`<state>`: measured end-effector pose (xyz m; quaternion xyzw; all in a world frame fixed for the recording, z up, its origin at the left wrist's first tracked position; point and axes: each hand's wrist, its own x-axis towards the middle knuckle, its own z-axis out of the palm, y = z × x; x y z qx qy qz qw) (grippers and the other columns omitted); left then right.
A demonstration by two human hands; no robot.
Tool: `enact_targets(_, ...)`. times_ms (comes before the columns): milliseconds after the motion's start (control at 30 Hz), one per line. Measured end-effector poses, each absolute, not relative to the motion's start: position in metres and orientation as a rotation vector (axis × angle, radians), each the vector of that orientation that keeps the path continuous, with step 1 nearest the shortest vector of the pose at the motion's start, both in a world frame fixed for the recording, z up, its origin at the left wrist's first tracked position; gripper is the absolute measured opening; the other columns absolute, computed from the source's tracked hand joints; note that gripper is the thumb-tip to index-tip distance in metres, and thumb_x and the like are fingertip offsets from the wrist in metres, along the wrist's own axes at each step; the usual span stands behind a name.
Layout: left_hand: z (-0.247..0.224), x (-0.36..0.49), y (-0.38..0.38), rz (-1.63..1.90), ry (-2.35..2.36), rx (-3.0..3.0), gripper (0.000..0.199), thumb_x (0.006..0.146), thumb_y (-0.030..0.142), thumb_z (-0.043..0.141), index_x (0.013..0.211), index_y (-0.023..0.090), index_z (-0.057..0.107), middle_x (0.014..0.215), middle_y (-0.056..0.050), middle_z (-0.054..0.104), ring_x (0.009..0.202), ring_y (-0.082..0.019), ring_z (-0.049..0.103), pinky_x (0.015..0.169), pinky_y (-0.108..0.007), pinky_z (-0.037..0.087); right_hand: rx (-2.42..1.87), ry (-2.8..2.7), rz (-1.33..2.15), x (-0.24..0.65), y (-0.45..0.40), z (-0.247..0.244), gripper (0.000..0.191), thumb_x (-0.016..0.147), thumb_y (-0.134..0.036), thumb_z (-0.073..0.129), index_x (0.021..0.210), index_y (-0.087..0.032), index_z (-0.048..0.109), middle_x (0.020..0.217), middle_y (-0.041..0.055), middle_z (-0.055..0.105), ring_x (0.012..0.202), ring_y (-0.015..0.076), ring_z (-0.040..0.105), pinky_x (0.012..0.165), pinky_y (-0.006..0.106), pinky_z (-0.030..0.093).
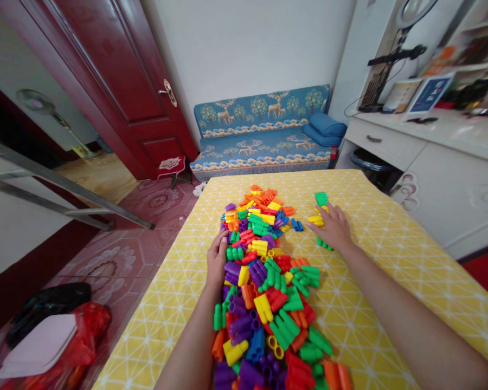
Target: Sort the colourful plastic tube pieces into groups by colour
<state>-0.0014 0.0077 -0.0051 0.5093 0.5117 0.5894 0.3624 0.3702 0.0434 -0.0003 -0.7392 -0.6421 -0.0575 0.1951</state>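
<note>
A long heap of plastic finger-shaped building blocks [264, 309] in purple, green, yellow, red, orange and blue runs down the table. My left hand [217, 261] lies along the heap's left edge, fingers loosely bent against purple and green blocks, with no block visibly gripped. Right of the heap, my right hand [334, 228] has its thumb and fingers around a yellow block [316, 220]; the palm side is hidden. Just beyond it is a green block [321, 199], and another green block [324, 244] shows partly beneath the hand.
A yellow patterned cloth [382, 260] covers the table. Behind stands a blue sofa [264, 130]; a white cabinet [443, 157] is on the right. At left are a red door [122, 70], a metal ladder [57, 184] and bags [85, 336] on the floor.
</note>
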Motion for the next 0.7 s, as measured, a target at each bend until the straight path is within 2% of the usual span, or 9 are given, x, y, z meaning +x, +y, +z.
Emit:
enact_targets(67, -0.005, -0.001, 0.008, 1.515, 1.318, 1.308, 0.041, 0.089, 0.048, 0.055, 0.114, 0.02, 0.071, 0.131, -0.009, 0.064, 0.129, -0.027, 0.053, 0.114, -0.045, 0.034, -2.139, -1.836, -0.106, 0.372, 0.049, -0.002, 0.062, 0.089, -0.058, 0.046, 0.143, -0.027, 0.047, 0.157, 0.0096, 0.03, 0.142, 0.0373, 0.024, 0.11, 0.054, 0.028)
enact_targets(167, -0.005, -0.001, 0.008, 1.518, 1.318, 1.298, 0.041, 0.089, 0.048, 0.056, 0.114, 0.019, 0.071, 0.131, -0.009, 0.064, 0.128, -0.028, 0.053, 0.114, -0.045, 0.035, -2.147, -1.862, -0.09, 0.372, 0.05, -0.004, 0.056, 0.089, -0.059, 0.044, 0.135, -0.029, 0.055, 0.155, 0.0071, 0.032, 0.136, 0.0343, 0.033, 0.109, 0.05, 0.029)
enact_targets(333, -0.005, -0.002, 0.008, 1.52, 1.324, 1.295, 0.041, 0.089, 0.048, 0.056, 0.114, 0.02, 0.071, 0.13, -0.009, 0.065, 0.128, -0.028, 0.053, 0.114, -0.045, 0.035, -2.18, -1.825, -0.113, 0.371, 0.045, -0.004, 0.052, 0.088, -0.057, 0.046, 0.129, -0.03, 0.06, 0.15, 0.0082, 0.035, 0.124, 0.0319, 0.042, 0.106, 0.045, 0.032)
enact_targets(533, -0.002, -0.001, 0.006, 1.53, 1.329, 1.325, 0.041, 0.089, 0.048, 0.056, 0.112, 0.019, 0.071, 0.128, -0.01, 0.066, 0.127, -0.028, 0.054, 0.114, -0.046, 0.034, -2.364, -1.482, -0.17, 0.362, 0.042, -0.001, 0.054, 0.091, -0.054, 0.043, 0.139, -0.031, 0.049, 0.146, 0.0113, 0.037, 0.121, 0.0339, 0.043, 0.099, 0.048, 0.034)
enact_targets(700, 0.0, 0.001, 0.006, 1.533, 1.321, 1.312, 0.041, 0.088, 0.048, 0.056, 0.112, 0.019, 0.071, 0.129, -0.01, 0.065, 0.127, -0.028, 0.054, 0.113, -0.046, 0.035, -2.416, -1.245, -0.234, 0.357, 0.038, 0.003, 0.052, 0.091, -0.044, 0.045, 0.139, -0.022, 0.045, 0.133, 0.0177, 0.047, 0.117, 0.0338, 0.045, 0.094, 0.048, 0.034)
